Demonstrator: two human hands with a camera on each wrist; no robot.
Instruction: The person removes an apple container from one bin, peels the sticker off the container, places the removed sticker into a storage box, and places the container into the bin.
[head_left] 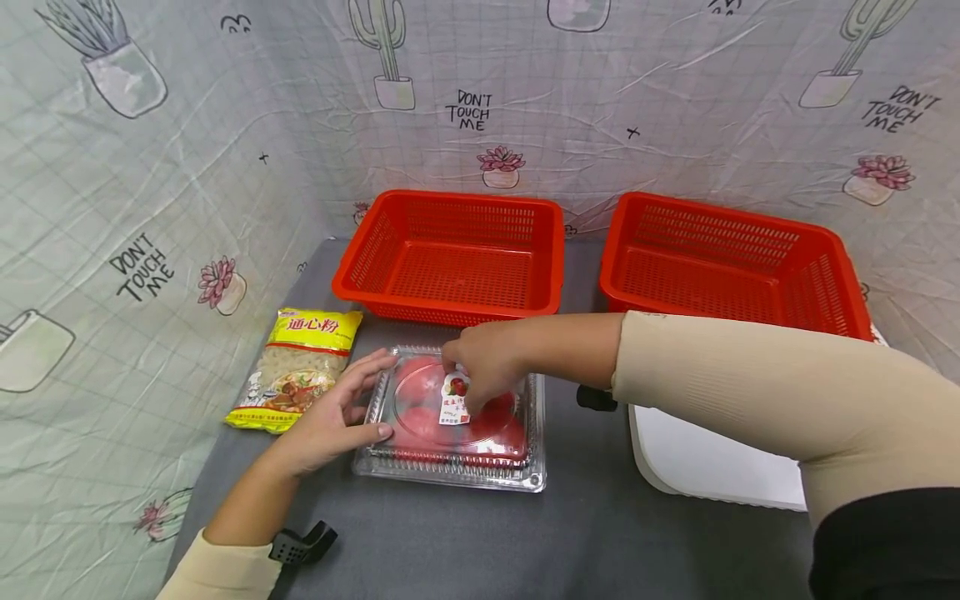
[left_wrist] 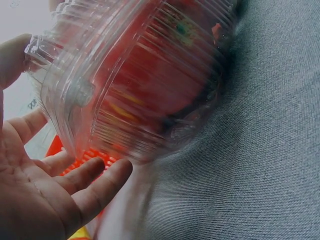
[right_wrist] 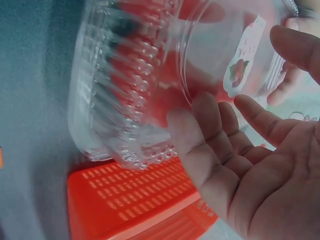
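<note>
A clear plastic clamshell box (head_left: 450,471) of round red fruit, which look like tomatoes, lies on the grey table with its lid down. A white label (head_left: 454,398) with a red fruit picture is on the lid. My left hand (head_left: 330,425) rests at the box's left side, its thumb on the near left part and its fingers towards the far left corner. In the left wrist view its fingers (left_wrist: 105,185) are spread and loosely straight. Over the lid is my right hand (head_left: 491,362), fingertips down by the label; in the right wrist view its fingers (right_wrist: 200,145) are slightly bent.
A yellow bag of macaroni (head_left: 300,362) lies left of the box. Behind stand two red plastic baskets, a left one (head_left: 450,312) and a right one (head_left: 735,308). A white flat object (head_left: 705,458) lies at the right, partly under my right arm. Patterned cloth hangs around the table.
</note>
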